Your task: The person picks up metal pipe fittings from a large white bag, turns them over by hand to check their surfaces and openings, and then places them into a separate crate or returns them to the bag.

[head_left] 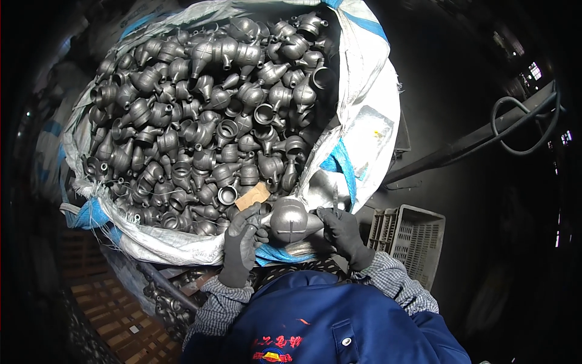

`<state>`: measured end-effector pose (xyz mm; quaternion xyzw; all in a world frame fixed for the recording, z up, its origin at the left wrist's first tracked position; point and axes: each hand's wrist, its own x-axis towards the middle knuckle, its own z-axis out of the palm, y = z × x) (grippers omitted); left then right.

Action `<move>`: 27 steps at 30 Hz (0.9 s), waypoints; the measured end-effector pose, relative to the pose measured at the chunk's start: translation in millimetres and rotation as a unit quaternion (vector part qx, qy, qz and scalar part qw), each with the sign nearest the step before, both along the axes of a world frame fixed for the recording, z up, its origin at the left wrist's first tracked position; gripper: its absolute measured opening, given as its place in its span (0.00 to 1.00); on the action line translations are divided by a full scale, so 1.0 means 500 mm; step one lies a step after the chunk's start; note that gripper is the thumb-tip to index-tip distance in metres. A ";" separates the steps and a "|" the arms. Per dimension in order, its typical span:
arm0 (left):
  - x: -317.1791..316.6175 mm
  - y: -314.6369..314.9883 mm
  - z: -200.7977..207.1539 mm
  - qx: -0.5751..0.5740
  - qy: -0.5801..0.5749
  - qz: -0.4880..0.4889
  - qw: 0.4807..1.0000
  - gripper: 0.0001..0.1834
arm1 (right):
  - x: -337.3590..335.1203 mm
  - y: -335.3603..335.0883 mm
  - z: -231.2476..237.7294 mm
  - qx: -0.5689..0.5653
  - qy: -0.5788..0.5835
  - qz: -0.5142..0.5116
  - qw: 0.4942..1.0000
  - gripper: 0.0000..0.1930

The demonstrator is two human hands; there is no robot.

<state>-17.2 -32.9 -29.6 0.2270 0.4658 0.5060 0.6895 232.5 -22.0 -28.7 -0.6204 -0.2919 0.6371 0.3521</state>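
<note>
In front of me, at the near rim of a large sack, is a round grey metal casting (290, 219) with a cross-shaped ridge and narrowing ends. My left hand (244, 239), in a dark glove, has its fingers curled against the casting's left end. The gloved right hand (344, 235) closes round its right end. A thin, narrow strip (335, 197) sticks up from the right hand; its kind is unclear. Just beyond my left fingers lies a tan flat piece (252, 196), perhaps cardboard or wood. Similar grey castings (206, 133) fill the sack.
The white woven sack (370, 73) has blue straps and frayed edges. To the right, a pale plastic crate (418, 242) stands on the floor. A dark pole (461, 145) with a looped cable slants in from the right. Brown slatted crates (115, 303) sit at lower left.
</note>
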 end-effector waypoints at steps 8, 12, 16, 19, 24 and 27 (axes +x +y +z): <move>-0.016 0.016 -0.010 -0.017 0.080 0.049 0.995 0.16 | -0.015 -0.004 0.047 0.026 0.122 0.091 0.988 0.22; -0.023 0.013 -0.006 -0.027 0.077 0.068 0.994 0.15 | -0.018 -0.003 0.051 0.012 0.143 0.111 0.983 0.22; -0.038 0.012 -0.031 -0.026 0.101 0.079 0.991 0.15 | -0.030 0.001 0.052 0.001 0.133 0.114 0.984 0.20; -0.046 0.010 -0.036 -0.027 0.103 0.084 0.991 0.16 | -0.042 0.001 0.056 0.003 0.124 0.107 0.987 0.19; -0.080 0.003 -0.043 -0.004 0.097 0.005 0.995 0.18 | -0.059 0.001 0.049 -0.010 0.113 0.106 0.988 0.18; -0.065 -0.002 -0.042 0.077 0.036 0.063 0.994 0.18 | -0.066 0.001 0.047 -0.003 0.110 0.118 0.987 0.18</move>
